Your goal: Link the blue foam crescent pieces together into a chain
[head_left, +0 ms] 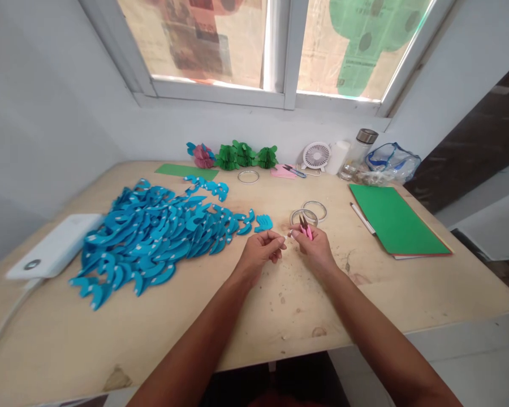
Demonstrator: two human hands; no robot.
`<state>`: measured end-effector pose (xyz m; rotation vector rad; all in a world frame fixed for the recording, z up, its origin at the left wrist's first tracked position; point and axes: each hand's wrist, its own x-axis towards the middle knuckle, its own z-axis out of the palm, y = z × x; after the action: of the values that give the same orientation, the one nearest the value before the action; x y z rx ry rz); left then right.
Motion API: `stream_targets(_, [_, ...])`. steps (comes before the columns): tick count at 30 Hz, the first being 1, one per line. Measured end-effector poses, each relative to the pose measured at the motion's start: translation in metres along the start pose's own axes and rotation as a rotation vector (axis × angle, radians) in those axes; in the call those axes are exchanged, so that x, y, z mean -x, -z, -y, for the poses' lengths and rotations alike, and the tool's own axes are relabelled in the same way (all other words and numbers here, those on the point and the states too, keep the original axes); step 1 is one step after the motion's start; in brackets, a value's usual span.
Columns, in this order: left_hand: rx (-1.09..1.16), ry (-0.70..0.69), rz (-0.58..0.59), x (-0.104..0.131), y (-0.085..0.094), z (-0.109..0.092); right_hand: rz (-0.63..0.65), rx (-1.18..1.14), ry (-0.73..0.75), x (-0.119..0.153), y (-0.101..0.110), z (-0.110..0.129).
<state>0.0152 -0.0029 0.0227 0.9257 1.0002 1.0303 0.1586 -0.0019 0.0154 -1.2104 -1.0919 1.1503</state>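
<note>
My left hand is closed in a pinch, with a small white piece at its fingertips. Close beside it, my right hand grips pink-handled thread snips, their dark blades pointing up and away. A tiny white bit also shows at the right fingertips; what it is I cannot make out. Just beyond the right hand lie two thin tape rolls, overlapping. A small blue cut paper piece rests on the table past the left hand. Left of it spreads a large heap of curved blue paper pieces dotted with white squares.
The wooden table stands below a window. A white power bank with a cable lies left. Green sheets and a pen lie right. Green paper flowers, a small fan and a bottle line the back.
</note>
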Motion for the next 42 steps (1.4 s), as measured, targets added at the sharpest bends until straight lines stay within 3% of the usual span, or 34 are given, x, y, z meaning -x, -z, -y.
stream_targets(17, [0.019,0.002,-0.048,0.001,-0.002,0.000,0.174,0.118,0.011,0.004,0.004,0.002])
stream_targets(26, [0.118,0.021,0.092,0.002,0.000,0.004,0.209,-0.267,-0.222,0.003,0.002,0.005])
stream_targets(35, [0.130,0.055,0.146,0.000,0.006,0.008,0.206,-0.306,-0.232,0.005,0.002,0.012])
stream_targets(37, [0.044,0.009,0.092,0.000,0.009,0.005,0.197,-0.288,-0.232,0.005,0.002,0.013])
stream_targets(39, [-0.167,-0.097,-0.052,-0.001,0.013,0.001,0.180,-0.265,-0.228,0.004,0.003,0.014])
stream_targets(42, [-0.733,-0.290,-0.289,-0.008,0.021,-0.006,0.119,-0.227,-0.213,0.003,0.004,0.015])
